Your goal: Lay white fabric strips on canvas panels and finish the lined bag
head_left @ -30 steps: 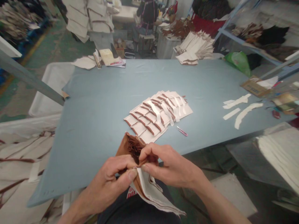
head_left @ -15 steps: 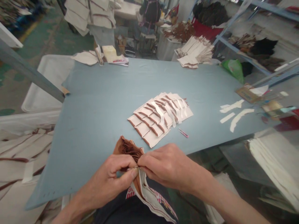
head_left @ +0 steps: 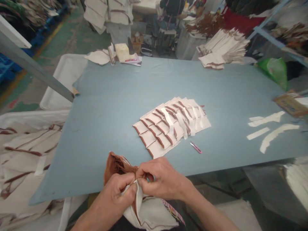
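Observation:
My left hand [head_left: 115,195] and my right hand [head_left: 160,179] meet at the near edge of the blue table [head_left: 115,106]. Both pinch the same bundle of cream and brown fabric pieces [head_left: 141,210], whose brown edges fan out to the left of my thumbs. The cream part hangs down over my lap. Beyond my hands, in the middle of the table, lies a fanned array of cream pieces with brown trim [head_left: 172,123] with white strips across them. A small pink tool [head_left: 195,147] rests just right of that array.
White curved strips [head_left: 270,130] lie at the table's right. Stacks of cream pieces [head_left: 223,49] sit at the far right corner, papers and a block [head_left: 121,53] at the far left. A white bin with fabric [head_left: 26,150] stands left. A person sits beyond the table.
My hands and the bundle have dropped lower and a little left, nearer my lap. The view has shifted, so the table's contents sit further right.

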Action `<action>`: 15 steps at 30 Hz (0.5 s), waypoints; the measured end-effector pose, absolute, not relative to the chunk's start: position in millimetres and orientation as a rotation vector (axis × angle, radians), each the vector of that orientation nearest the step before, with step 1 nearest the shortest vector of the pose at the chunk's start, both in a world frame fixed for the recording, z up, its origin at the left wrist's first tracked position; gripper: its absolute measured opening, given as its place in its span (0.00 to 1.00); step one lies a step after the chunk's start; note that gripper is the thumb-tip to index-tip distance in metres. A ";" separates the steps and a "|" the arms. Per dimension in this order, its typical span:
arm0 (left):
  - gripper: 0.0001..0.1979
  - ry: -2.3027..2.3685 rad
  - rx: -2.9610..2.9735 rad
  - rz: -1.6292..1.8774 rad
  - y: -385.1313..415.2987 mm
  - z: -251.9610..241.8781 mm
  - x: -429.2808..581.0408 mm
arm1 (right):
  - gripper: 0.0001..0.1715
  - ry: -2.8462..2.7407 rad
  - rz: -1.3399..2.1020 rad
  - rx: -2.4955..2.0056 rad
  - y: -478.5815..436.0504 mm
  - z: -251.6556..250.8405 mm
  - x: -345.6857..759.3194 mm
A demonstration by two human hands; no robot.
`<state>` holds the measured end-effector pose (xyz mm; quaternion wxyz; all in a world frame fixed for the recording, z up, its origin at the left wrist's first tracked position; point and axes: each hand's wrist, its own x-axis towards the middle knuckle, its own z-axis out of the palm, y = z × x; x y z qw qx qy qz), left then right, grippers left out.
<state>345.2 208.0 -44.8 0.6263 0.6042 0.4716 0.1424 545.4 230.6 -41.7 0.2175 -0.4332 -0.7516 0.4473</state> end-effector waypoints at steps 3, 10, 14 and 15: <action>0.25 1.156 1.361 0.347 209.3 -50.9 356.3 | 0.07 -2.084 1.342 -1.142 241.7 -53.8 557.6; 0.25 1.379 1.413 0.457 225.1 -43.3 383.9 | 0.05 -1.813 1.452 -0.929 271.0 -63.2 584.1; 0.24 1.464 1.400 0.588 234.5 -35.8 399.9 | 0.08 -1.608 1.469 -1.154 280.9 -49.1 602.4; 0.24 1.486 1.410 0.613 235.1 -34.8 403.1 | 0.08 -1.597 1.458 -1.209 279.7 -44.0 605.3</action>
